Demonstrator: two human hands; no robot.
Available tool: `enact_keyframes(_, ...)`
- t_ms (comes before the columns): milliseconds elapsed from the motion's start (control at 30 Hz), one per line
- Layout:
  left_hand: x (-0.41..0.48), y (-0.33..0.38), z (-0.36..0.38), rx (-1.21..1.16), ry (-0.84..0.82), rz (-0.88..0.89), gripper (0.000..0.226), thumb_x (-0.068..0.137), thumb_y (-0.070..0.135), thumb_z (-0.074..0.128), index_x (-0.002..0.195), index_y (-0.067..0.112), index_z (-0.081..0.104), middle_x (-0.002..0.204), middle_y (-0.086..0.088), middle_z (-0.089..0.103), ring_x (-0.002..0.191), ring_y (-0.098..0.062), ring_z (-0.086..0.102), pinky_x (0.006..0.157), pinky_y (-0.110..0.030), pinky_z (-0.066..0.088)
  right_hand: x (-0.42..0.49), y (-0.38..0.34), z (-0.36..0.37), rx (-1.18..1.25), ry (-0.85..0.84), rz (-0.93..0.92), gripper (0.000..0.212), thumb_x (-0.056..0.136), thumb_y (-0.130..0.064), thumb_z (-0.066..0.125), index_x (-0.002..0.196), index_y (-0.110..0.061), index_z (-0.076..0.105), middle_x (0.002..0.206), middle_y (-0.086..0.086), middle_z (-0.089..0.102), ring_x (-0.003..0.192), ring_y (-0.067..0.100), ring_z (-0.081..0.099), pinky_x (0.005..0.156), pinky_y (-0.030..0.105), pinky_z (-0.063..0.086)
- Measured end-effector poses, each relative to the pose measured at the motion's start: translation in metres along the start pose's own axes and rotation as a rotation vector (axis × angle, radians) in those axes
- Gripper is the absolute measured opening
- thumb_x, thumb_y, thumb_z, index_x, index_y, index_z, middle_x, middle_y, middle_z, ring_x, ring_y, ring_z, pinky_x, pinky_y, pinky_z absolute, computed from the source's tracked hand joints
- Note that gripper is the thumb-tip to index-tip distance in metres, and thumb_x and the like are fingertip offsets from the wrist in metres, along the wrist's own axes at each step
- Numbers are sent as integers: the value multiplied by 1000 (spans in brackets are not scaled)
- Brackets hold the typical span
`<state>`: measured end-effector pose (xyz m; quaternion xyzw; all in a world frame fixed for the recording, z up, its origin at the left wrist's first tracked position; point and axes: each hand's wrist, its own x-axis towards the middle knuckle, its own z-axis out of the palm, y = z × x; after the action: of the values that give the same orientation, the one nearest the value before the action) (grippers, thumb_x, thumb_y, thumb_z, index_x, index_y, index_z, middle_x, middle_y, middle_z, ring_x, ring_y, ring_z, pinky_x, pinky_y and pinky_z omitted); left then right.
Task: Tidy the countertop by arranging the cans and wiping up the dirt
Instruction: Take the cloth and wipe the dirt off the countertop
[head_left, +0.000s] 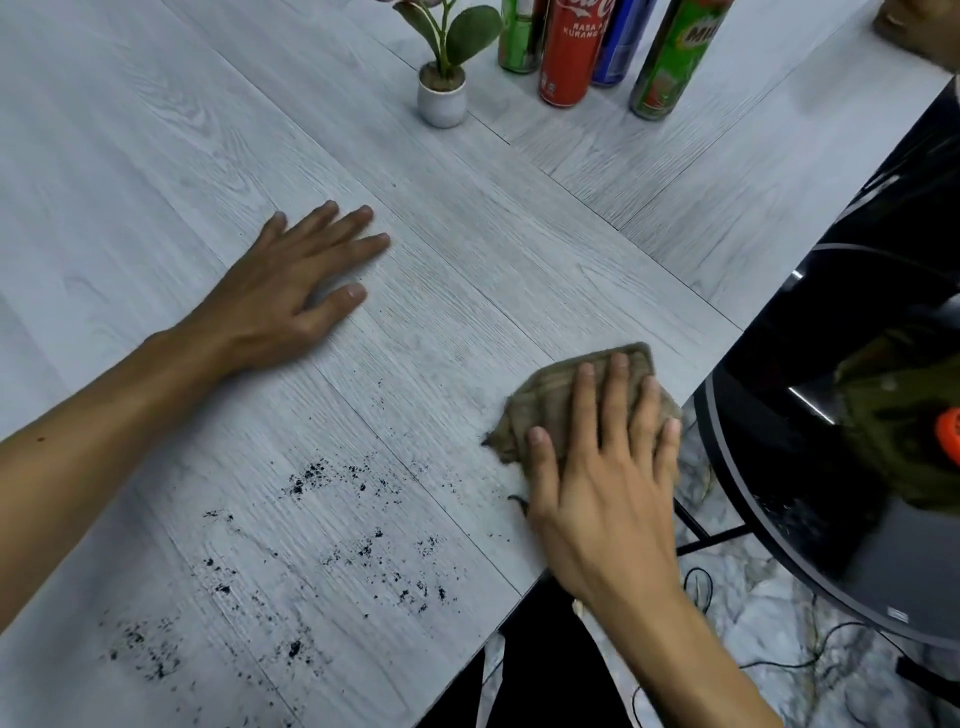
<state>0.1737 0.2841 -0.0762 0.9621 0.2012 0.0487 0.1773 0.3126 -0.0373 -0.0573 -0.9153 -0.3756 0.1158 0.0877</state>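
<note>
My right hand (608, 467) presses flat, fingers straight, on a folded brown cloth (545, 400) near the right edge of the pale wood-grain countertop (156, 156). My left hand (296, 291) rests flat and spread on the countertop, holding nothing. Black dirt specks (322, 551) lie scattered over the near part of the surface, left of the cloth. Several cans stand upright in a group at the far edge: a green can (517, 39), a red cola can (569, 52), a blue can (621, 44) and a green Milo can (672, 62).
A small potted plant (441, 88) in a white pot stands left of the cans. A round black glass table (841, 415) sits close beyond the counter's right edge, above a marble floor with cables (753, 623).
</note>
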Motion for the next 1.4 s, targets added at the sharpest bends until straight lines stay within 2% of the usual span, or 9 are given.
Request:
enact_keyframes(233,-6,-2,-2,2,-2,8,58,104,56,34,160,46,23,170,21,11,158,-5,2,127,-48,2,48,12,-6,35,21,106,73,105,-54,20,164,-15,1,171,6,-13,155,26,-20,124,52,-11)
enact_keyframes(433,-6,-6,-4,4,-3,5,59,103,56,34,160,45,23,170,20,11,158,-5,3,127,-50,2,81,-2,-8,31,12,93,73,106,-53,19,164,-13,1,171,9,-13,155,29,-20,124,53,-12)
enact_keyframes(967,-13,-13,-11,-7,0,-48,59,103,52,34,160,42,24,170,19,11,158,-6,1,127,-51,0,106,-99,2,88,-46,-155,69,107,-46,24,164,-11,5,171,13,-10,156,33,-16,124,54,-10)
enact_keyframes(1200,-20,-19,-11,-16,15,-54,58,103,53,34,159,43,26,170,19,13,158,-6,3,126,-55,4,74,-131,22,129,-41,-321,68,107,-44,27,164,-12,8,171,13,-5,156,32,-15,124,53,-10)
enact_keyframes(1400,-27,-18,-11,-7,27,-53,60,102,54,35,159,42,26,170,18,14,158,-8,5,126,-55,5,26,-131,32,128,-18,-423,67,105,-46,29,163,-16,15,172,10,1,157,31,-10,124,53,-8)
